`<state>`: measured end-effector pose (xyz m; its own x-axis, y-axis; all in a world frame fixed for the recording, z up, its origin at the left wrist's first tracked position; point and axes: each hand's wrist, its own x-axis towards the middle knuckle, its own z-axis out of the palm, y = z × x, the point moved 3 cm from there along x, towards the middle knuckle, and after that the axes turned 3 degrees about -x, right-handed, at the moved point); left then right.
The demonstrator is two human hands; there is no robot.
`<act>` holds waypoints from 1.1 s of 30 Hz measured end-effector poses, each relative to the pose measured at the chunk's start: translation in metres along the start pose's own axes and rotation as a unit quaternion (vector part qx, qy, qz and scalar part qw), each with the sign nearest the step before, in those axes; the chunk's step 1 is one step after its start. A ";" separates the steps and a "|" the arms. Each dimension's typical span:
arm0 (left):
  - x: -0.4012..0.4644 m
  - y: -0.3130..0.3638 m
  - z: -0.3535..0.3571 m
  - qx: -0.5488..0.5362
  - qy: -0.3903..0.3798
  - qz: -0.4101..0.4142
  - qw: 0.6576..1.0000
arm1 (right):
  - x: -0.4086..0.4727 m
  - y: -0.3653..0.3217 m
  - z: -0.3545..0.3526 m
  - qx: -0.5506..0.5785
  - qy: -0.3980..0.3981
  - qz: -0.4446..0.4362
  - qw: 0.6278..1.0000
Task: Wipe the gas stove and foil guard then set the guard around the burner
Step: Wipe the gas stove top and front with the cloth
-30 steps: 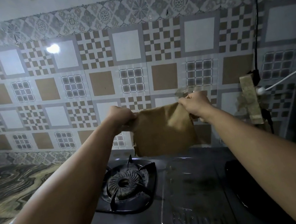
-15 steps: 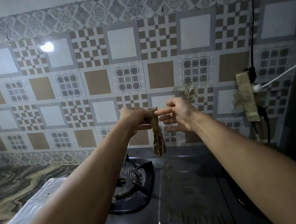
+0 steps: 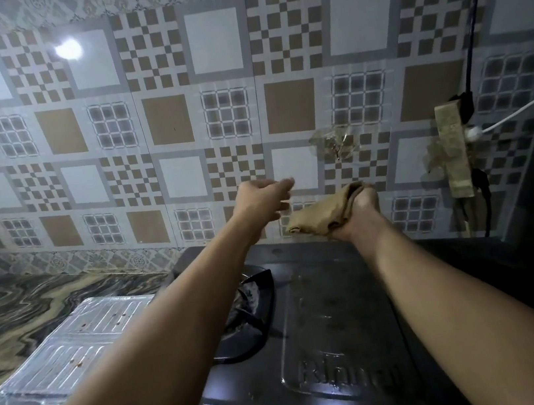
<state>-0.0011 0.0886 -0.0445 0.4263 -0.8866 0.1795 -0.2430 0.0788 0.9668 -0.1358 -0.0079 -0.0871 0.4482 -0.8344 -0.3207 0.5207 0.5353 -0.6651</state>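
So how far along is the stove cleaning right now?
Early. The right hand grips the folded brown cloth above the stove; the left hand is free. Nothing looks wiped yet: the foil guard lies flat on the counter, spotted, not around the burner. Wiping and placing remain.

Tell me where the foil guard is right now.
In the head view the foil guard lies flat at lower left on the marbled counter, just left of the stove's burner, under the left forearm, in neither hand.
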 end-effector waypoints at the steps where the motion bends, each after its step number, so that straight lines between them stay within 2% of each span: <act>1: 0.002 -0.009 -0.010 0.030 0.029 -0.002 0.999 | 0.001 -0.004 -0.005 -0.030 0.019 -0.032 0.999; 3: 0.005 -0.030 -0.031 0.096 0.071 -0.012 0.993 | 0.005 -0.009 -0.013 -0.148 0.062 -0.100 0.982; 5: 0.006 -0.053 -0.053 0.164 0.097 -0.027 0.981 | 0.013 -0.005 -0.016 -0.319 0.070 -0.158 0.932; 6: 0.006 -0.065 -0.064 0.204 0.110 -0.037 0.972 | 0.023 0.003 -0.017 -0.413 0.055 -0.165 0.894; 8: 0.004 -0.089 -0.082 0.289 0.129 -0.064 0.946 | 0.041 0.026 -0.022 -0.582 0.019 -0.127 0.803; 9: 0.002 -0.101 -0.090 0.330 0.135 -0.082 0.931 | 0.051 0.037 -0.028 -0.657 0.009 -0.111 0.745; 12: -0.008 -0.129 -0.111 0.456 0.132 -0.137 0.870 | 0.068 0.057 -0.036 -0.833 -0.011 -0.130 0.538; 13: -0.010 -0.136 -0.117 0.483 0.126 -0.144 0.854 | 0.073 0.060 -0.038 -0.864 -0.028 -0.134 0.485; 15: -0.012 -0.148 -0.128 0.515 0.118 -0.147 0.836 | 0.084 0.064 -0.043 -0.900 -0.058 -0.101 0.420; 18: -0.014 -0.162 -0.137 0.537 0.102 -0.150 0.824 | 0.099 0.069 -0.050 -0.918 -0.071 -0.071 0.385; 25: -0.010 -0.172 -0.143 0.508 0.092 -0.154 0.842 | 0.124 0.092 -0.012 -0.927 -0.121 -0.110 0.338; 29: -0.006 -0.175 -0.150 0.497 0.078 -0.165 0.849 | 0.145 0.113 0.020 -0.923 -0.169 -0.099 0.331; 33: -0.005 -0.173 -0.154 0.563 0.064 -0.121 0.815 | 0.170 0.142 0.056 -0.910 -0.233 -0.077 0.334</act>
<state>0.1730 0.1495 -0.1847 0.6511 -0.7530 0.0951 -0.7525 -0.6242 0.2100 0.0549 -0.0665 -0.1976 0.8029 -0.4965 -0.3298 -0.5509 -0.8294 -0.0927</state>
